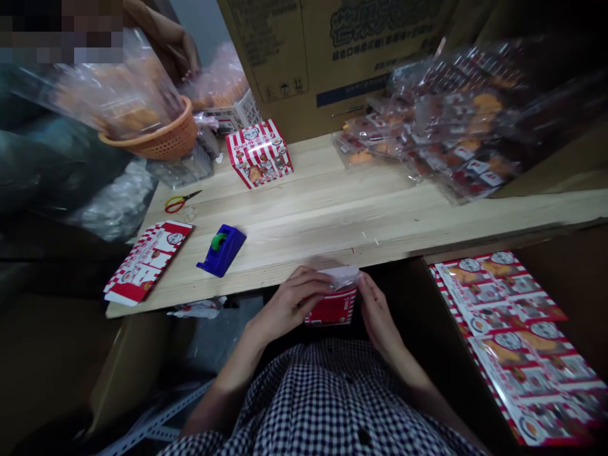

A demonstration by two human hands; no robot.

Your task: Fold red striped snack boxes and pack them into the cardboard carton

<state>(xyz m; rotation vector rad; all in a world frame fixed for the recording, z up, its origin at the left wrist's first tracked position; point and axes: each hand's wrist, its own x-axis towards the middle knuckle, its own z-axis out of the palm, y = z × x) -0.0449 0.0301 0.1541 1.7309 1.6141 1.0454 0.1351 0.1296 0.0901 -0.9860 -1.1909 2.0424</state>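
Both my hands hold a small red-and-white striped box point(335, 307) just below the front edge of the wooden table point(332, 215), above my checked lap. My left hand point(294, 304) grips its left side with fingers curled over the top. My right hand point(377, 313) clasps the right side. A clear plastic packet point(342, 275) sits at the box's open top between my fingertips.
On the table lie a blue tape dispenser point(222, 249), a flattened striped box point(148, 261), scissors point(180, 201) and an assembled striped box point(259, 153). An orange basket point(159, 138) stands far left, a pile of snack packets point(451, 120) far right, printed flat cartons point(517, 335) lower right. Another person's arm point(166, 38) reaches in behind.
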